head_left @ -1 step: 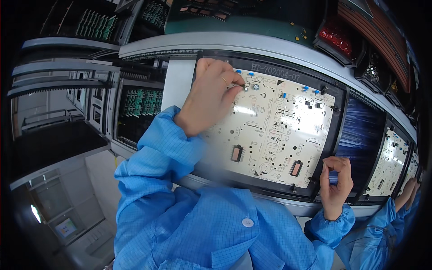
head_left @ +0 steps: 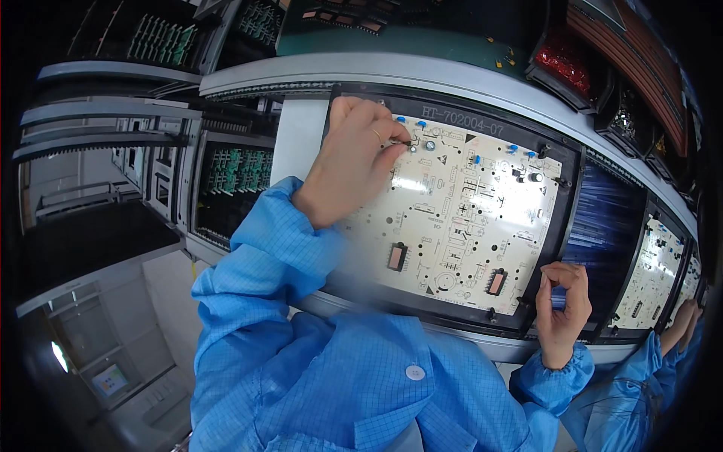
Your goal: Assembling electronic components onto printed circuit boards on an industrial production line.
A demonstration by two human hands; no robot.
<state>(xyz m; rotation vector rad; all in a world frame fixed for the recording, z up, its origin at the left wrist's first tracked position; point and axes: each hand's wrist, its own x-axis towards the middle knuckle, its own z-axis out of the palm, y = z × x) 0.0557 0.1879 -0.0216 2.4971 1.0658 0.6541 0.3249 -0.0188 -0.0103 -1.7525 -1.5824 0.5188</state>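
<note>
A cream circuit board [head_left: 429, 177] lies in a black carrier frame [head_left: 392, 103] in front of me. At its upper left, my left hand [head_left: 352, 162] pinches a small dark component [head_left: 412, 142] between thumb and forefinger, right against the board. A round capacitor [head_left: 430, 146] stands beside the fingertips, and blue disc capacitors [head_left: 422, 124] line the top edge. Two black chips with pinkish tops, a left chip [head_left: 397, 257] and a right chip [head_left: 495, 282], sit lower down. My right hand [head_left: 565, 309] is curled at the frame's right edge, thumb against fingers; what it holds, if anything, is hidden.
Beyond a pale metal rail [head_left: 422, 71] is a green work surface [head_left: 422, 41] with dark chips and yellow parts. Bins at the upper right include one with red parts [head_left: 561, 68]. Another board [head_left: 651, 271] and a co-worker's hand [head_left: 681, 324] are at right; racked green boards [head_left: 233, 172] at left.
The board and its carrier have shifted very slightly to the right. Both hands keep their places and their grip.
</note>
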